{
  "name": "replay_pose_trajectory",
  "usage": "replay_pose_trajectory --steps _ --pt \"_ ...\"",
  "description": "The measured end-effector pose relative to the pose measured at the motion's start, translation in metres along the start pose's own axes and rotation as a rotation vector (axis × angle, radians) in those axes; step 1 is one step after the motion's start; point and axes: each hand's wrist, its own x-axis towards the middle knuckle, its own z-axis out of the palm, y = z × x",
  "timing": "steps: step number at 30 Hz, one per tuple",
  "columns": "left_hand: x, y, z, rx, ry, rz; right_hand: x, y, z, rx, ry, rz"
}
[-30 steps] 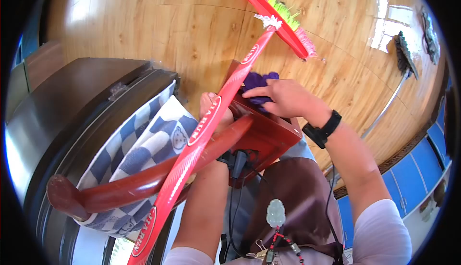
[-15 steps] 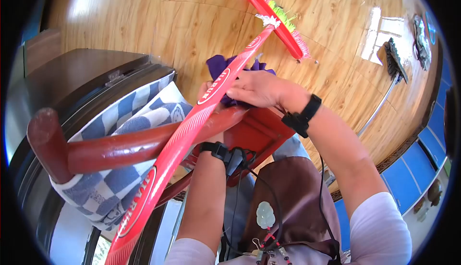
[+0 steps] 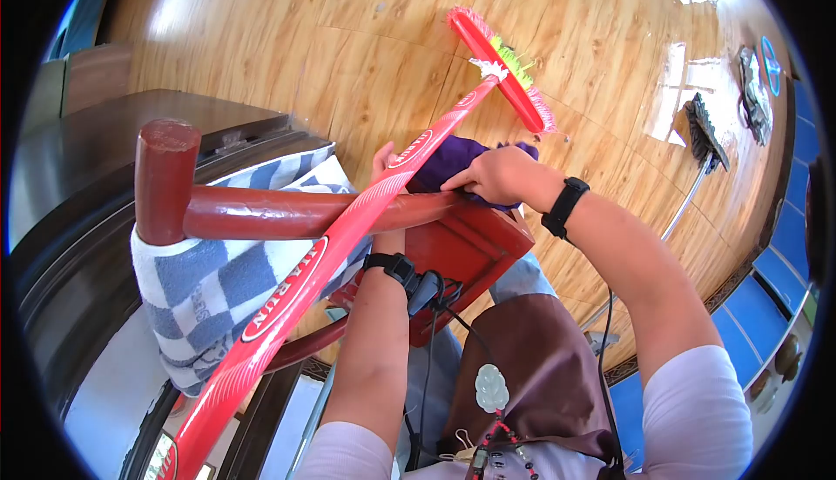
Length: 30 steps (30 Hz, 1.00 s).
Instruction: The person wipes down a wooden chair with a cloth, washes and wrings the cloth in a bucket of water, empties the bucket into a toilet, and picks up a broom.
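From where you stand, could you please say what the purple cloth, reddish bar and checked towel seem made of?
The purple cloth looks like matte fabric, given its folds. The reddish bar is probably varnished wood, from its glossy highlights. The checked towel seems matte, perhaps cotton, by its drape.

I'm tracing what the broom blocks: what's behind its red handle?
Partly visible behind the handle: a wooden bar, purple cloth, checkered towel and the left hand. The handle and bar cover much of that hand.
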Motion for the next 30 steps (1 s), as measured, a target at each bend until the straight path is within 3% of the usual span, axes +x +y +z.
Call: replay_pose_trajectory --steps 3,4,5,7,8,10,12,13,16,19,21,27,30 --pt "0.001 -0.022 -0.005 -0.234 0.083 -0.009 -0.021 0.029 0.040 0.003 0.179 0.120" --pt "-0.014 0.005 0.002 0.217 0.076 0.028 -0.035 0.042 0.051 -0.070 0.186 0.179" --pt "-0.022 0.021 0.002 0.208 0.059 0.045 -0.059 0.041 0.049 -0.049 0.125 0.232" --pt "-0.032 0.041 0.001 0.613 -0.044 0.160 -0.104 0.046 0.067 0.274 0.245 0.256" --pt "-0.042 0.036 0.002 0.733 -0.003 0.335 -0.124 0.041 0.071 0.368 0.364 0.308" --pt "-0.074 0.035 -0.003 0.725 -0.087 0.274 -0.156 0.020 0.088 0.483 0.471 0.369" --pt "-0.098 0.047 -0.001 0.748 -0.116 0.282 -0.174 0.009 0.095 0.672 0.846 0.498" --pt "-0.110 0.046 -0.002 0.748 -0.128 0.292 -0.174 0.008 0.100 0.676 0.859 0.506" --pt "-0.157 0.028 -0.017 0.570 -0.187 -0.047 -0.146 0.000 0.133 0.848 1.082 0.642" --pt "-0.189 0.022 -0.027 0.255 -0.195 -0.361 -0.094 -0.014 0.192 0.700 1.019 0.709" --pt "-0.205 0.031 -0.034 0.139 -0.172 -0.474 -0.085 -0.036 0.202 0.701 1.093 0.785" --pt "-0.234 0.037 -0.093 0.120 -0.145 -0.465 -0.063 -0.092 0.248 0.577 1.202 1.006" --pt "-0.246 0.045 -0.136 0.108 -0.132 -0.402 -0.052 -0.145 0.272 0.769 1.064 1.121"
